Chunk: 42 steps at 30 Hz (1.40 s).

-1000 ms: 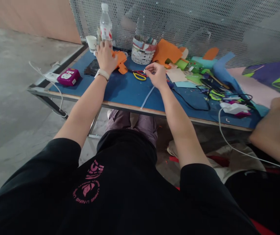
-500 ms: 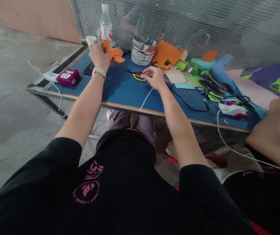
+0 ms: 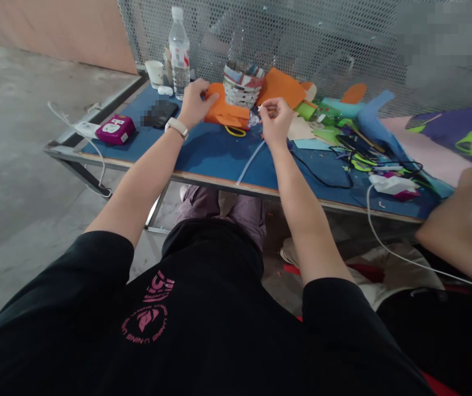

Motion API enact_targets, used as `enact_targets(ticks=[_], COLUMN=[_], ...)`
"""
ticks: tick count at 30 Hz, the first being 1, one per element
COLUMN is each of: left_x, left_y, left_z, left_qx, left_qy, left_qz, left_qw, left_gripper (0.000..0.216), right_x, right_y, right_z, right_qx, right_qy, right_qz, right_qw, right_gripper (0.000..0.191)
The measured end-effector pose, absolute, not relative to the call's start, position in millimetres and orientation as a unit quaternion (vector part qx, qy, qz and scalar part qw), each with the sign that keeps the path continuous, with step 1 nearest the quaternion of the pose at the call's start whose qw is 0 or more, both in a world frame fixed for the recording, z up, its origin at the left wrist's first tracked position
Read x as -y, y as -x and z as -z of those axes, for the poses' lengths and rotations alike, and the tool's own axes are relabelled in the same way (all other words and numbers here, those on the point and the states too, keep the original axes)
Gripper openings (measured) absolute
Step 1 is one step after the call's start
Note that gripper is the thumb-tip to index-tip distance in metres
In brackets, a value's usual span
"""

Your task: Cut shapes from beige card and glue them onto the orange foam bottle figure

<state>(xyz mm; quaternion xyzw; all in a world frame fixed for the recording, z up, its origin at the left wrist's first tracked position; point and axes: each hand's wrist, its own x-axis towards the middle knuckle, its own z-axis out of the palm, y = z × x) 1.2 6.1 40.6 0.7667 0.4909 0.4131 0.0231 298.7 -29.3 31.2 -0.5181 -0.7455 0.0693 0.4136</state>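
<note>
Two arms reach forward, angling toward each other, the left forearm (image 3: pixel 137 179) and right forearm (image 3: pixel 301 206) bare and the hands well apart. The left hand (image 3: pixel 195 103) is cupped in a grip, back uppermost, thumb pointing inward. The right hand (image 3: pixel 277 122) turns its thumb side inward, thumb and forefinger pinched together, the remaining fingers loosely curled.

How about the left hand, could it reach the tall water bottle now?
Probably yes: the tall water bottle stands close by the left hand, seemingly unblocked, though that hand looks busy with the orange piece.
</note>
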Motion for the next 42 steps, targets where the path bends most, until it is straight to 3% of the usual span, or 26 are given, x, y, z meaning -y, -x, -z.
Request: enact_targets(ticks=[6, 15, 21, 29, 35, 42], left_x=[-14, -12, -19, -20, -13, -19], left_y=[-17, -20, -19, -14, -13, -15], left_z=[-25, -23, -19, -18, -21, -19], left_qx=[-0.525, -0.502, -0.501, -0.507, -0.523, -0.54], left_qy=[-0.731, -0.744, -0.754, -0.735, -0.715, -0.723], left_qz=[-0.436, -0.441, -0.425, -0.449, -0.464, -0.43], left_qw=[0.018, 0.022, 0.01, 0.027, 0.028, -0.011], left_gripper=[0.068, 0.064, 0.065, 0.072, 0.07, 0.074], right_x=[36, 33, 50, 74, 68, 61], right_y=[-294, -291, -284, -294, -300, -312], right_z=[-35, -30, -33, -44, -43, -47], right_qx=[0.759, 0.764, 0.78, 0.792, 0.806, 0.81], right_qy=[0.513, 0.505, 0.476, 0.467, 0.464, 0.479], right_qz=[-0.1, -0.117, -0.168, -0.282, -0.272, -0.205], right_qw=[0.389, 0.384, 0.37, 0.273, 0.246, 0.268], right_gripper=[0.116, 0.106, 0.091, 0.075, 0.054, 0.044])
